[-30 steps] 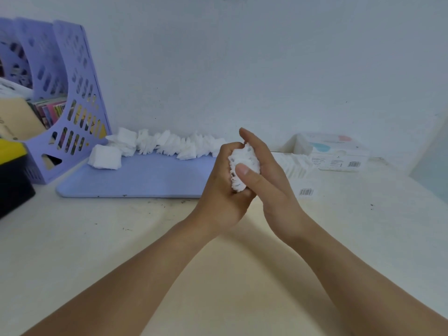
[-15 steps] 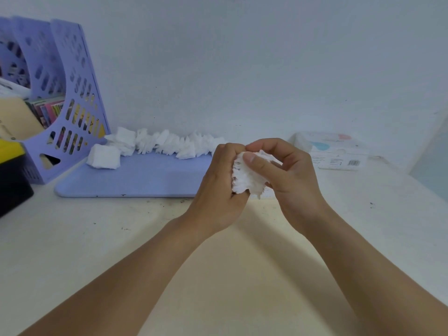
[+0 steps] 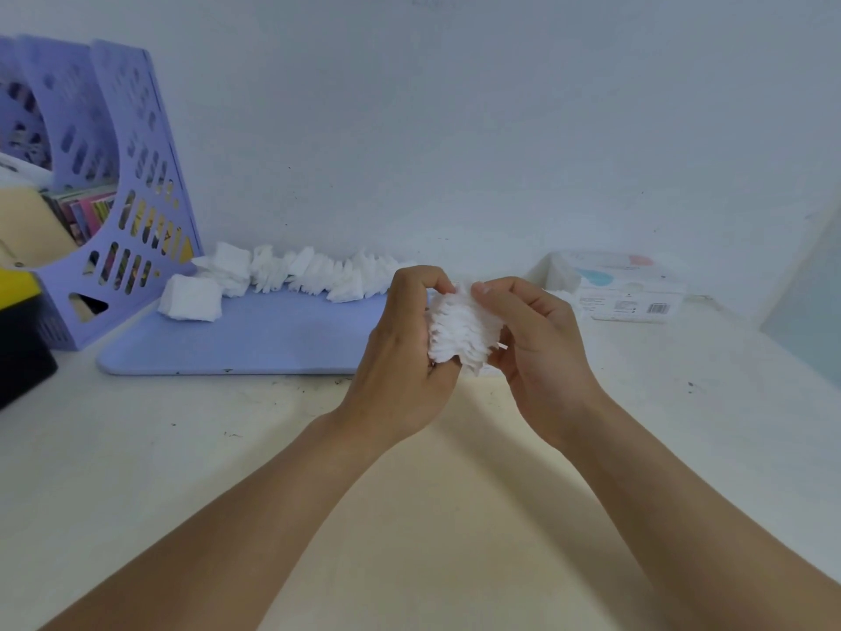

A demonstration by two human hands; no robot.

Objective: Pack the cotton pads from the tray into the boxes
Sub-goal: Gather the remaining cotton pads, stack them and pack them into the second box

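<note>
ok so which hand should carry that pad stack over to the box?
Probably right. Both the left hand and right hand grip the pad stack, but the box sits on the right side, nearer the right hand; the tray lies left.

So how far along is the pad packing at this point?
Done: cannot tell; the box interior is hidden. In hand: left hand and right hand grip a stack of pads. Left: a long row of pads on the tray.

An office desk [image 3: 136,471]: purple file holders [image 3: 118,193] with papers.
</note>
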